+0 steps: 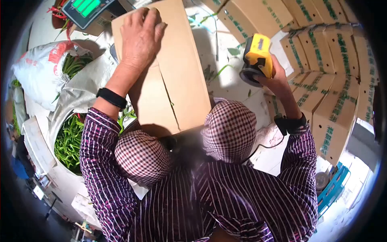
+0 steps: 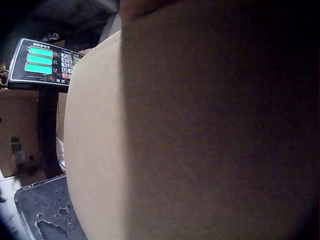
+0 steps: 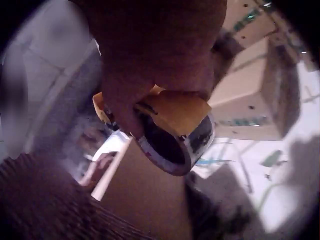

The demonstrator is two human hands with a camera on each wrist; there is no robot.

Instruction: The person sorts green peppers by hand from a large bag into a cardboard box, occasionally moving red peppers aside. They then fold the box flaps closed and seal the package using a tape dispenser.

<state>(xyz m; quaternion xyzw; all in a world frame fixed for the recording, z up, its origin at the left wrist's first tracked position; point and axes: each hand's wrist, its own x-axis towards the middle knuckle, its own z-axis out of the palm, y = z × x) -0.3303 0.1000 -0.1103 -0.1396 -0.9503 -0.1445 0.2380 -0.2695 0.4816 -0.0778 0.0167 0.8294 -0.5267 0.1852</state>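
Note:
A closed cardboard box (image 1: 181, 64) lies between the person's knees, its two top flaps meeting at a narrow seam. The left hand (image 1: 141, 38) rests on the box's far end, fingers bent a little over the flap. Off the box's right side, the right hand (image 1: 278, 76) grips a yellow and black tape dispenser (image 1: 258, 50). In the right wrist view, fingers of the right hand (image 3: 130, 110) curl round the dispenser (image 3: 175, 112), with a tape roll (image 3: 165, 155) below them. The left wrist view shows mostly the box surface (image 2: 95, 140); only a dark bit of hand appears at its top.
A scale display (image 1: 84, 10) stands at the upper left, its platform (image 2: 50, 207) beside the box. Sacks of green peppers (image 1: 70, 141) stand at the left. Printed cartons (image 1: 330, 92) are stacked along the right. Loose leaves and stems lie on the floor (image 1: 238, 92).

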